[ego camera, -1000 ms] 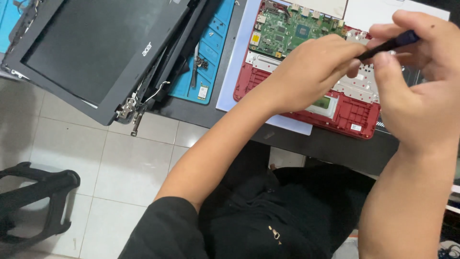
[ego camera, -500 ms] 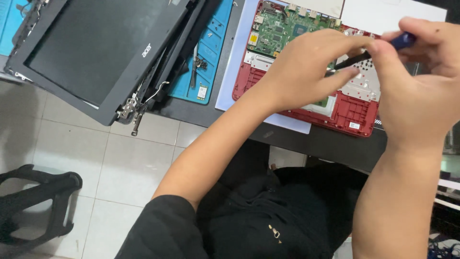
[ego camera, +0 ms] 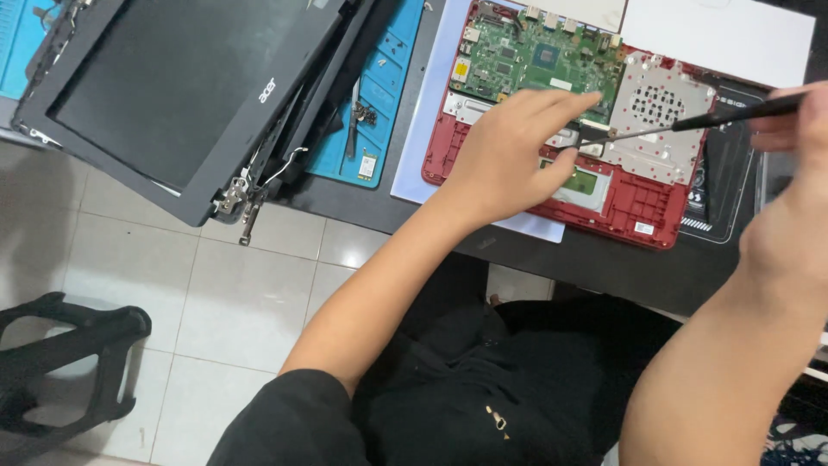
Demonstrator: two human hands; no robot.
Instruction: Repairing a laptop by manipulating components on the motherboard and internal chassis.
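Observation:
An opened red laptop base lies on the dark desk with its green circuit board and a silver perforated plate exposed. My left hand rests on the base, its fingertips pinching at a small part by the screwdriver's tip. My right hand at the right edge grips a black-handled screwdriver, its thin shaft pointing left down to the base near my left fingers.
A detached black laptop screen with loose hinges hangs over the desk's left edge, on a blue work mat. White paper lies behind the red base. A black chair arm stands at lower left over tiled floor.
Both hands have dropped from in front of the camera toward the red base. The screwdriver tip now reaches the base beside my left fingers.

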